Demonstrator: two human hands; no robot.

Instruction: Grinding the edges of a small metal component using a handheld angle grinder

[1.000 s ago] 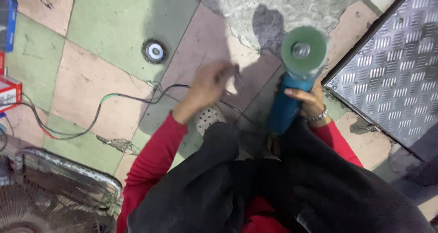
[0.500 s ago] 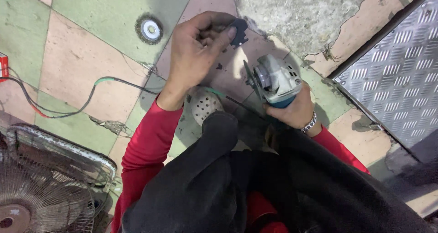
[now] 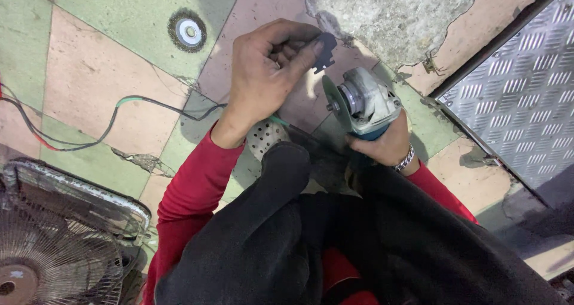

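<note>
Left hand curled, pinching a small dark wrench at its fingertips, just above the grinder. Right hand clasps the grinder body from below, disc edge-on, near the knees. Grinder's rear hidden by hand and dark trousers. Floor: worn green and pink tiles, cracked; fan cut off lower left.

My left hand is raised, fingers pinched together. My right hand sits lower, closed in a grip, both sleeves red.
</note>
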